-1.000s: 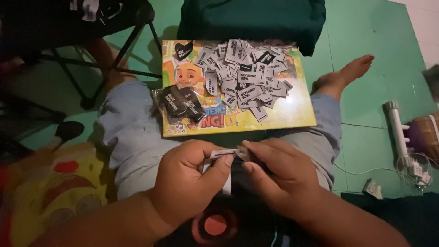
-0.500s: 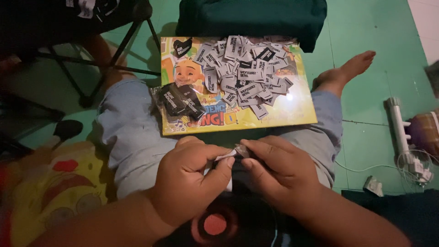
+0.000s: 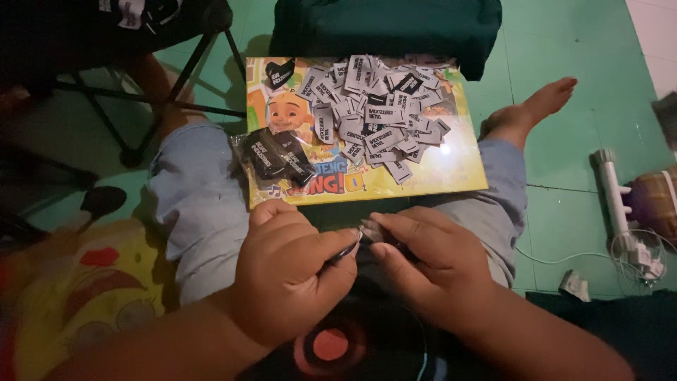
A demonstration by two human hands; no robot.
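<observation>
My left hand point(image 3: 289, 275) and my right hand point(image 3: 427, 264) meet over my lap, both pinching one small grey fabric label point(image 3: 367, 231) between fingertips. Just beyond them a colourful cartoon book point(image 3: 437, 176) lies across my legs. A heap of several grey and black labels point(image 3: 374, 113) covers its upper half. A clear packet of black labels point(image 3: 275, 156) rests on its left edge. My legs wear light blue trousers point(image 3: 194, 204); a bare foot point(image 3: 529, 113) points right.
A dark green bag point(image 3: 388, 25) sits beyond the book on the green floor point(image 3: 585, 63). A black folding stand point(image 3: 141, 92) is at the left. A yellow cartoon cushion point(image 3: 63, 303) lies lower left. A white power strip with cable point(image 3: 620, 212) is at right.
My hands have shifted slightly while working the small label between the fingertips. The book and label heap stay in place; the view has moved a little.
</observation>
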